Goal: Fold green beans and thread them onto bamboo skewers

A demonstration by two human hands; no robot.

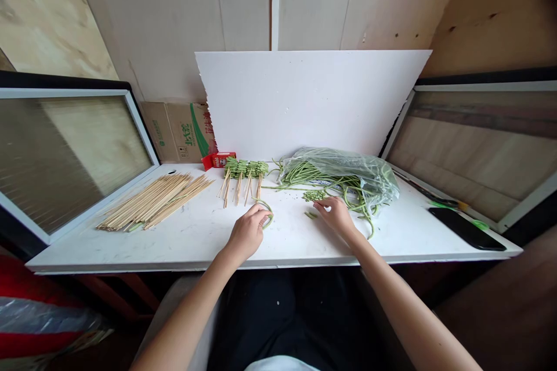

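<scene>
My left hand (246,234) is closed on a long green bean (270,208), which curves up and around past the fingertips. To its right, my right hand (336,215) is pinched closed over the table, and what its fingers hold is too small to make out. Touching or just behind those fingertips lies a small pile of cut bean pieces (313,195). A few short pieces (310,215) rest on the white table (287,249) left of the right hand. Behind it, a clear plastic bag (374,171) spills many long beans (304,171).
Bundles of beans on skewers (246,168) stand at the back, left of the bag. Loose bamboo skewers (152,200) are heaped on the left. A red box (220,159) and a cardboard carton (176,130) sit behind. A black phone (465,228) lies at right.
</scene>
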